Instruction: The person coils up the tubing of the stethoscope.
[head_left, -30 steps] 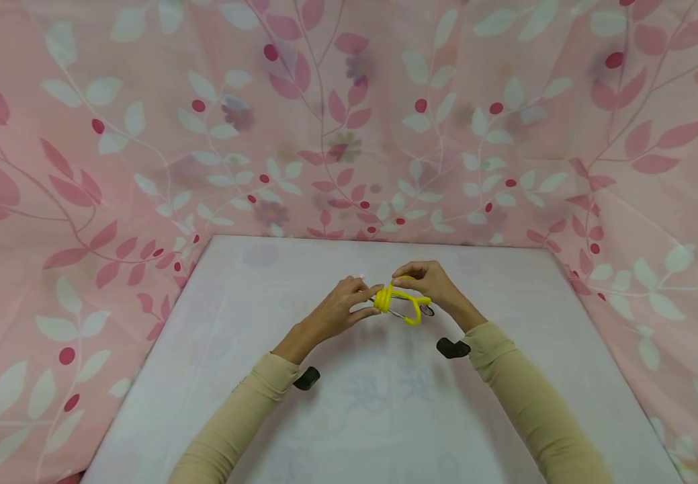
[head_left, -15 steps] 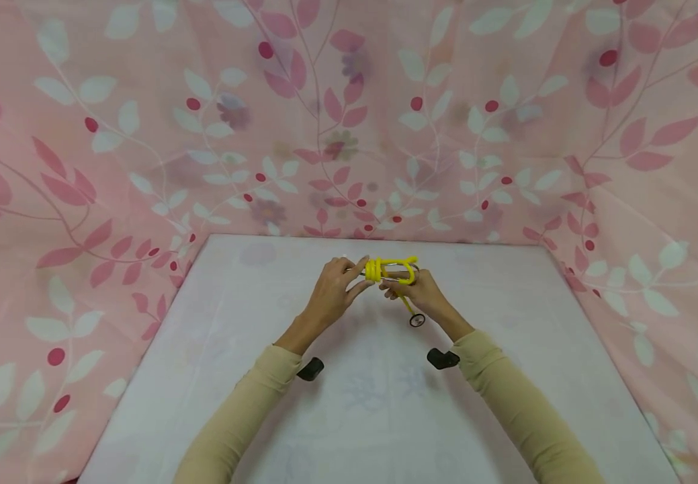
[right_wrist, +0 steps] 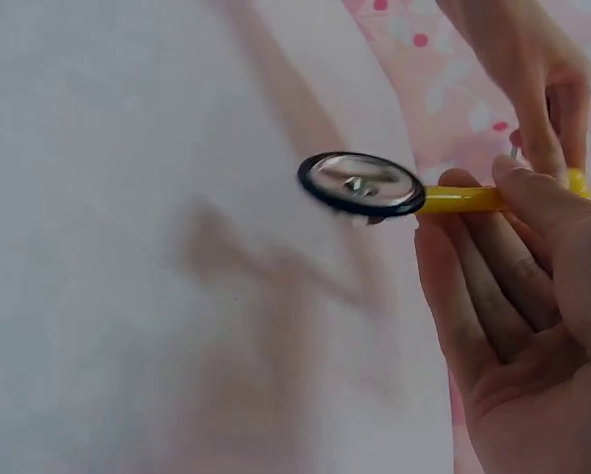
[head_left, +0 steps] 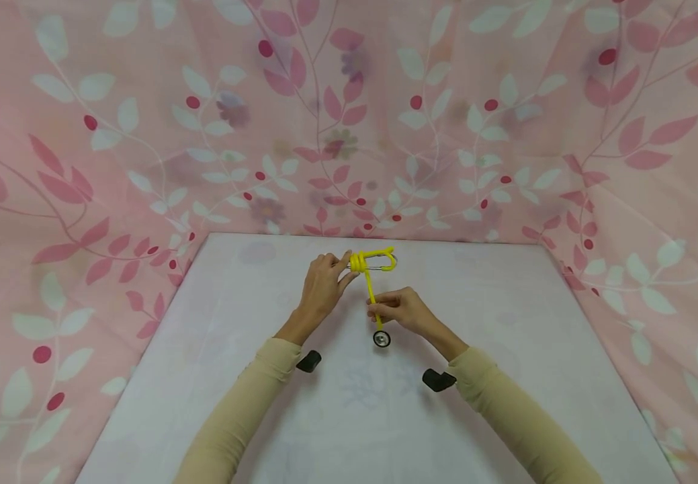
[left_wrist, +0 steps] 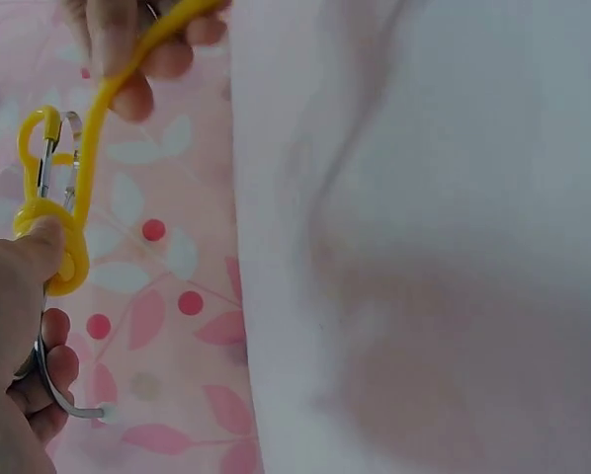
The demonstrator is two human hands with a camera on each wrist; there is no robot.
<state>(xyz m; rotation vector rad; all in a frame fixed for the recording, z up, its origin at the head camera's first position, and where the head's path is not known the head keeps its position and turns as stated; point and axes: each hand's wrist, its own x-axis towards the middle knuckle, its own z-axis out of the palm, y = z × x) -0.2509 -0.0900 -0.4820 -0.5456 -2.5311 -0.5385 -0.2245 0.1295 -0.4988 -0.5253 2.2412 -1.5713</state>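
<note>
A stethoscope [head_left: 357, 262] with yellow tubing is held up over the table, its tube wound in several coils around its metal ear tubes. My left hand [head_left: 322, 286] pinches the coiled bundle, the thumb pressing on the coils [left_wrist: 68, 262] in the left wrist view. A curved metal ear tube [left_wrist: 53, 380] with a pale tip sticks out below those fingers. My right hand [head_left: 402, 308] pinches the free length of yellow tube [left_wrist: 96, 118] between thumb and fingers. Beyond it hangs the round chest piece [right_wrist: 363, 184], silver with a dark rim.
A white-covered table [head_left: 349, 430] lies beneath both hands. Pink leaf-patterned cloth [head_left: 324, 121] rises behind it and along both sides. Dark wrist-worn devices, one at the left wrist [head_left: 309, 361] and one at the right wrist [head_left: 439, 380], hang under the sleeves.
My right hand has moved down and toward me, drawing the tube end out from the coils so the chest piece hangs nearer. My left hand has shifted left and farther away with the bundle.
</note>
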